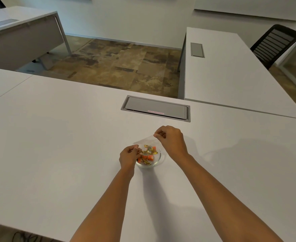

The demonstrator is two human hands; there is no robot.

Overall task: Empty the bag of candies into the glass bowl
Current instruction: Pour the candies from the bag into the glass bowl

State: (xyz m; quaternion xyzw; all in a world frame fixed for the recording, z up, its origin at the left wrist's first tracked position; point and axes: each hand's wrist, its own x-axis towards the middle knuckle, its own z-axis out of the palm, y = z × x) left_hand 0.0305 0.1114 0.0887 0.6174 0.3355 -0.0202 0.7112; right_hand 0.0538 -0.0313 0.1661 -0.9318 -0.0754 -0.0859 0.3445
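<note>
Clear bag [146, 139] tilted over bowl [158, 158].

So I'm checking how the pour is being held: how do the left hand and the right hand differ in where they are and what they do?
The left hand sits low at the glass bowl's near-left rim, while the right hand is raised beyond the bowl. The left hand pinches the clear bag down by the candies; the right hand pinches its upper edge, lifting it. Both are closed on the same bag over the bowl.

Bowl [158, 158] on table [56, 137], candies [148, 157] inside (bag [146, 141] above)
</note>
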